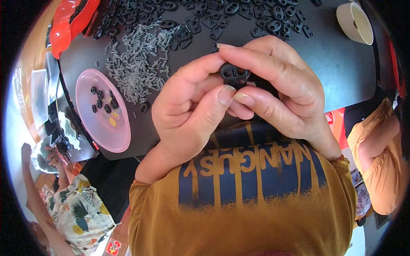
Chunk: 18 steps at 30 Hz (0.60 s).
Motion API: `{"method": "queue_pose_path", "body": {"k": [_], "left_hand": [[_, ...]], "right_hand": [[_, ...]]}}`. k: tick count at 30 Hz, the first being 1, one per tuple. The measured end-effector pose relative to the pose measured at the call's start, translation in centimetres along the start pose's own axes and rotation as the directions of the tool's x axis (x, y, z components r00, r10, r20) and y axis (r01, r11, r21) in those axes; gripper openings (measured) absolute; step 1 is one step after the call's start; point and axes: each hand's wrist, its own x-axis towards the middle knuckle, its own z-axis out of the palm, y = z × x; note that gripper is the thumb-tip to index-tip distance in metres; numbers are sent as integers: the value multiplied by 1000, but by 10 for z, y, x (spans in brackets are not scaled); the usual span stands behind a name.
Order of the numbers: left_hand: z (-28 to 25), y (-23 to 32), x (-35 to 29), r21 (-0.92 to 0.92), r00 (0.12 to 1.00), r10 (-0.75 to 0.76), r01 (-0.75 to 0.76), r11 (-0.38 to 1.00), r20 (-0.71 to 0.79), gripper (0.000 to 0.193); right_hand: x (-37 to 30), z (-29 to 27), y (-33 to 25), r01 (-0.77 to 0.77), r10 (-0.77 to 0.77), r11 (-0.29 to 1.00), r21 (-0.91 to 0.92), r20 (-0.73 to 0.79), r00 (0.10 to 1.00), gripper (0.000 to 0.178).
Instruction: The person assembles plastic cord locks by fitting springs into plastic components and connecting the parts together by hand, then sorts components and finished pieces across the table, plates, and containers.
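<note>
Both my hands hold one small black two-hole cord lock (231,72) above the near edge of the dark table. My left hand (183,109) pinches it from the left, the thumb tip at its lower edge. From the right, my right hand (288,87) closes on it, with thumb below and forefinger above. Something like a small coil shows between its two holes. The fingers partly hide its lower part. Left of my left hand lies a heap of small metal springs (139,64). Black cord lock parts (277,19) are scattered beyond my hands.
A pink plate (113,138) at the left holds several black cord locks. At the far left is a red container (64,32); a cream bowl (353,23) stands far right. One person (74,209) sits at the left, another (378,170) at the right.
</note>
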Motion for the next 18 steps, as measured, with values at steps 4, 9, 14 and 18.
{"method": "queue_pose_path", "body": {"k": [4, 9, 14, 18], "left_hand": [[9, 3, 0, 47, 994, -42, 47, 998, -102, 38], [6, 6, 0, 197, 998, -10, 21, 980, -57, 40], [0, 4, -1, 117, 1000, 4, -3, 993, -12, 38], [7, 7, 1, 40, 992, -68, 72, 997, -103, 40]], "right_hand": [[1, -1, 0, -32, 31, 998, 45, 26, 999, 43], [0, -2, -2, 11, -10, 1000, -18, 26, 1000, 43], [0, -1, -2, 46, -44, 997, -59, 38, 998, 44], [1, 1, 0, 80, -77, 995, -61, 40, 996, 45]]}}
